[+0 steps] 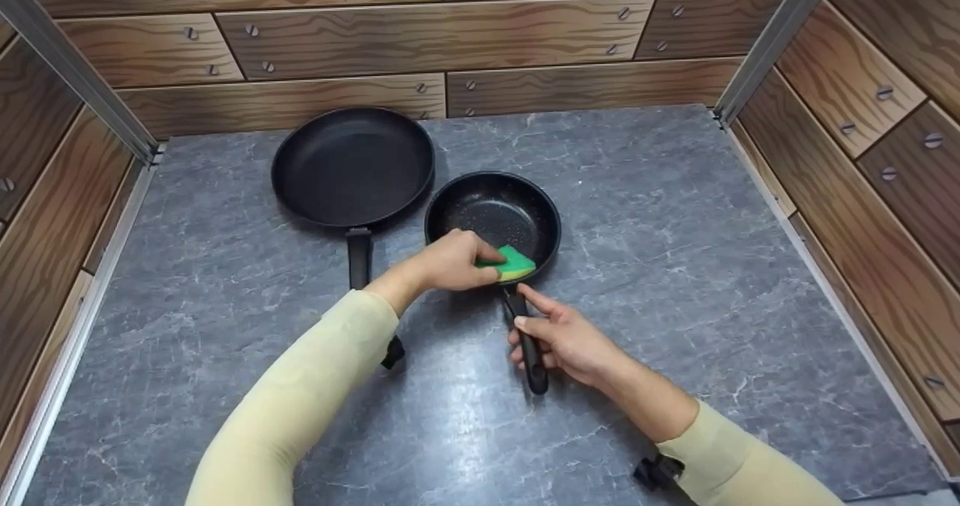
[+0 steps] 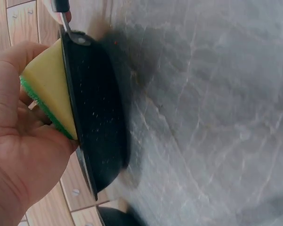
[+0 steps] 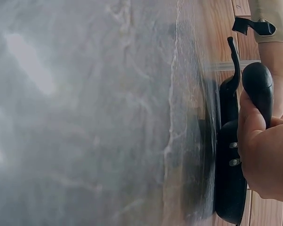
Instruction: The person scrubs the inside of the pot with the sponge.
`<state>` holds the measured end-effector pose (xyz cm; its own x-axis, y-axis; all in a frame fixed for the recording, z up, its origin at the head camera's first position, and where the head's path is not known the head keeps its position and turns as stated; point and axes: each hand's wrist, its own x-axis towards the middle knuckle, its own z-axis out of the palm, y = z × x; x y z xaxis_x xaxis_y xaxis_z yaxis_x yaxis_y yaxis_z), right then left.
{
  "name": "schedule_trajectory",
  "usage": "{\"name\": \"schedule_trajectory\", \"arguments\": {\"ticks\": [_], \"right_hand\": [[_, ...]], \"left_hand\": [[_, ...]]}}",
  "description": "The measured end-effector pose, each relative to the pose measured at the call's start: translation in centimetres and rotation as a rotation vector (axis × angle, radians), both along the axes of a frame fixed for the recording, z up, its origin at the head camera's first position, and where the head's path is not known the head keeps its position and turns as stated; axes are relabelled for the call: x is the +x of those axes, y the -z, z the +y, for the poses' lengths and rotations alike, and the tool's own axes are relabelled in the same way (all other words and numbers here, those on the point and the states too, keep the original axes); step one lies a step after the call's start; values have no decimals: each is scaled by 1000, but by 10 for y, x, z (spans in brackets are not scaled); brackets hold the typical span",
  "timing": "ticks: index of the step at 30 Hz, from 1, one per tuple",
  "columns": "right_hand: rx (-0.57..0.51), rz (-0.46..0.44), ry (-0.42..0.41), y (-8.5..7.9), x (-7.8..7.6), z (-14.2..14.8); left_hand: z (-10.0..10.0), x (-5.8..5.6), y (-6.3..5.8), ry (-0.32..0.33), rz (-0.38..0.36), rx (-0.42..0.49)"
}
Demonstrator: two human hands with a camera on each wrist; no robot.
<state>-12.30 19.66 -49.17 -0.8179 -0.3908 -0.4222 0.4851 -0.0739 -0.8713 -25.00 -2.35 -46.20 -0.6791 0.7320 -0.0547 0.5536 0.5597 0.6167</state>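
My left hand [image 1: 457, 261] grips a green and yellow sponge [image 1: 516, 264] at the near inner wall of a small black frying pan [image 1: 496, 212]. In the left wrist view the yellow side of the sponge [image 2: 46, 80] lies against the pan's rim, with the green scouring side turned towards the palm. My right hand [image 1: 576, 342] holds the pan's black handle [image 1: 534, 360], its index finger stretched along towards the rim. In the right wrist view the fingers wrap the handle [image 3: 257, 84] near its rounded end. Light specks dot the pan's inside.
A larger black frying pan [image 1: 352, 169] stands at the back left, its handle [image 1: 359, 255] pointing towards me and partly covered by my left sleeve. Wood-patterned panels [image 1: 435, 34] wall the grey marbled tabletop [image 1: 660, 214] at the back and both sides, with metal posts at the corners.
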Motion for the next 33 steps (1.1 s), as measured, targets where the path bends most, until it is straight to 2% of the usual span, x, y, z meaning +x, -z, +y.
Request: {"name": "schedule_trajectory", "arguments": {"ticks": [16, 24, 27, 33], "right_hand": [[37, 10, -29, -3, -1, 2], [47, 9, -36, -3, -1, 2], [45, 10, -41, -3, -1, 2], [47, 8, -35, -3, -1, 2]], "left_hand": [[25, -2, 9, -68, -41, 83], [35, -4, 18, -143, -167, 183], [38, -6, 19, -171, -194, 201], [42, -15, 22, -181, -174, 233]]}}
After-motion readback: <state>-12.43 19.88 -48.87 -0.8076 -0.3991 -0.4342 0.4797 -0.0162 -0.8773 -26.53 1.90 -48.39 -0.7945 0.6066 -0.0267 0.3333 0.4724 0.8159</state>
